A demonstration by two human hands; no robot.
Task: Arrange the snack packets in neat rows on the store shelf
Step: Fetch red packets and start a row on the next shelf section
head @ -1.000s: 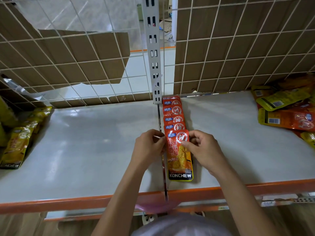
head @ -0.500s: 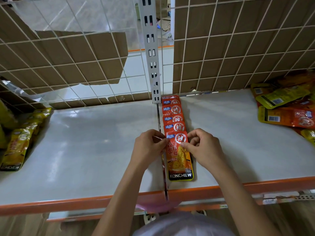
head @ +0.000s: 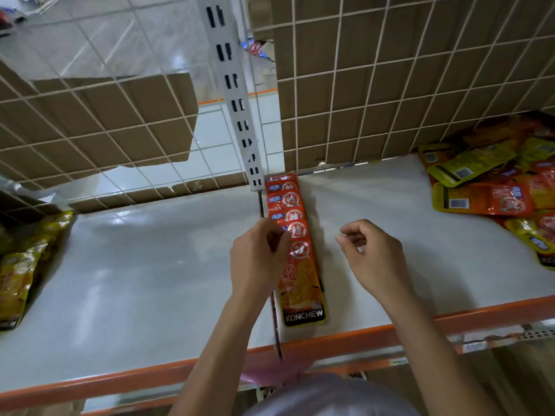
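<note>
At the left end of the shelf (head: 150, 265) lie some yellow packets (head: 18, 274) in a loose bunch. Behind the shelf is a wire grid (head: 90, 139) with brown cardboard (head: 120, 115) behind it. A grey post with slots (head: 237, 106) stands in the middle. Just right of the post's foot starts my row of red packets (head: 292, 205). They lie flat, each one partly on the next, from the far side of the shelf to close by the orange near edge. The front packet (head: 303, 289) shows most of its face. My left grip (head: 258, 259) is at the left side of the row, fingers bent, tips touching the packets. I cannot tell if it pinches one. My right grip (head: 375, 256) hangs over the bare shelf, a little right of the row, fingers loosely bent, holding nothing. At the right end lies a messy heap of red and yellow packets (head: 495, 190)
</note>
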